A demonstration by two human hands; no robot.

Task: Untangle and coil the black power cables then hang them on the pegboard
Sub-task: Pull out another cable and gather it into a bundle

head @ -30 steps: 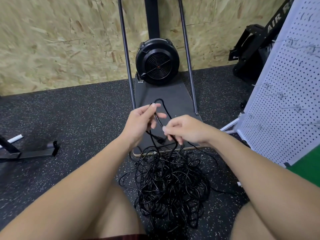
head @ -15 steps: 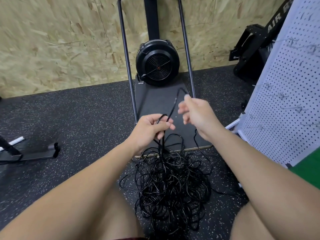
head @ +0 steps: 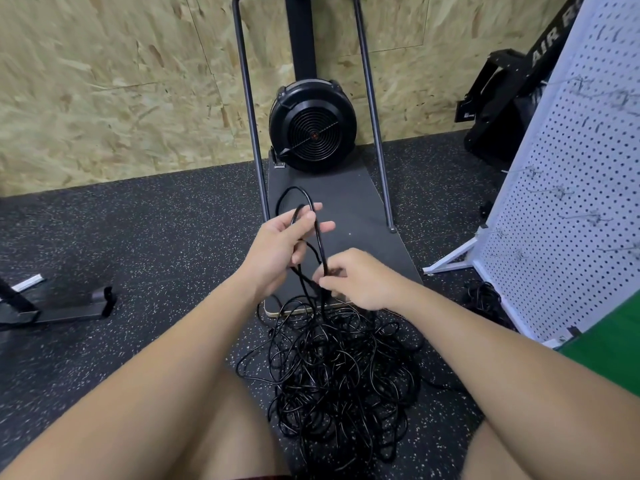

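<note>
So the big tangled heap of thin black power cables [head: 332, 372] is sitting on the speckled black rubber floor [head: 138, 237], right between the person's knees at the near edge. One strand comes up out of the pile into both hands. The left hand [head: 280, 247] has a couple of loops draped over its curled fingers, with the top of the loop [head: 294, 195] sticking out past the fingertips, so it looks like that hand is the spool for the coil. The right hand [head: 356, 278] is pinching the same strand just below, close beside the left, probably feeding slack and working it free of the knot.

Most of the pile isn't sorted yet, so I'd call this early days.

The white perforated metal pegboard [head: 568, 202] with wire hooks stands off to the right, nothing hung on it that I can make out. A smaller dark cable bundle [head: 483, 299] lies by its foot. Straight ahead is a black round fan-wheel machine [head: 311, 129] on a dark flat base board [head: 346, 209], and the pile spills against its near edge, so strands could snag there.
</note>
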